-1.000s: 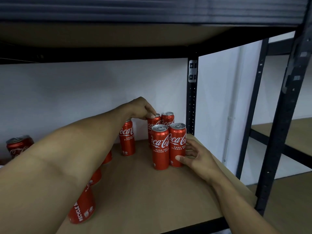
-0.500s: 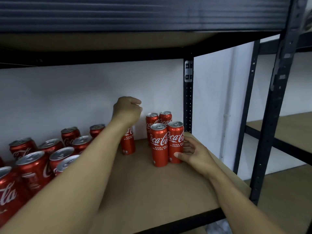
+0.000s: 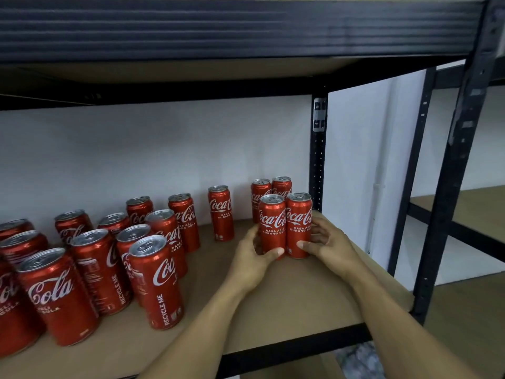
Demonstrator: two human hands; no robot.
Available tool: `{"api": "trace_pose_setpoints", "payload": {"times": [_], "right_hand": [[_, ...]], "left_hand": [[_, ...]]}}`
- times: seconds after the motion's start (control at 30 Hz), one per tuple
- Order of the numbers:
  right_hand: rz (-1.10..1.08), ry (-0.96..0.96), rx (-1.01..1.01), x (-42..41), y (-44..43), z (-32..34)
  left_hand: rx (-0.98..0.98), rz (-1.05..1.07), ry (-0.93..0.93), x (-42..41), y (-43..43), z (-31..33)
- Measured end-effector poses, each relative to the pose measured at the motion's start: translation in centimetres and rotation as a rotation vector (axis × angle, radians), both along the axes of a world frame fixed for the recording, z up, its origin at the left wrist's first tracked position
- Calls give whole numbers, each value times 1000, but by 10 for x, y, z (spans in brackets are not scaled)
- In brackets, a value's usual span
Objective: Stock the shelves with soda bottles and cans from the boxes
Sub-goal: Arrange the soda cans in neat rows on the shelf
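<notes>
Two slim red cola cans stand side by side near the right end of the brown shelf board. My left hand wraps the left front can. My right hand grips the right front can. Two more cans stand upright directly behind this pair, by the back wall. A single can stands apart to their left.
Several red cans crowd the left half of the shelf. A black upright post stands just right of the back cans, another post at the front right corner. An upper shelf hangs overhead. Another rack sits at right.
My left hand came down from the back cans and closed on the left front can. The right hand stays on the right front can. The view shifted, showing more cans at left.
</notes>
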State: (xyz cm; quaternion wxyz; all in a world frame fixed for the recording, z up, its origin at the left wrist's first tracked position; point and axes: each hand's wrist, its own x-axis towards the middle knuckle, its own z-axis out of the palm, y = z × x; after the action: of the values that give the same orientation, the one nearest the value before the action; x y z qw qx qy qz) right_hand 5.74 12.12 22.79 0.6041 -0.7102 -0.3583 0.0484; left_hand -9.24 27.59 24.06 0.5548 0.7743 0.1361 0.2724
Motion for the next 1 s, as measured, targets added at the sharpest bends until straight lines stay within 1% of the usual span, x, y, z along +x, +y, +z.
{"api": "trace_pose_setpoints", "payload": {"times": [0.1, 0.3, 0.4, 0.63, 0.8, 1.0], "right_hand": [[-8, 15, 2, 1, 1, 0], [-84, 49, 49, -3, 0, 3], [-77, 50, 52, -2, -1, 2], [-9, 28, 5, -3, 2, -1], [-12, 33, 27, -2, 1, -1], [-12, 47, 39, -1, 0, 0]], "left_hand": [[19, 108, 10, 3, 0, -1], [33, 213, 5, -7, 5, -6], [19, 246, -4, -7, 9, -8], [41, 220, -4, -4, 6, -11], [44, 156, -5, 4, -3, -9], [36, 169, -16, 7, -7, -10]]}}
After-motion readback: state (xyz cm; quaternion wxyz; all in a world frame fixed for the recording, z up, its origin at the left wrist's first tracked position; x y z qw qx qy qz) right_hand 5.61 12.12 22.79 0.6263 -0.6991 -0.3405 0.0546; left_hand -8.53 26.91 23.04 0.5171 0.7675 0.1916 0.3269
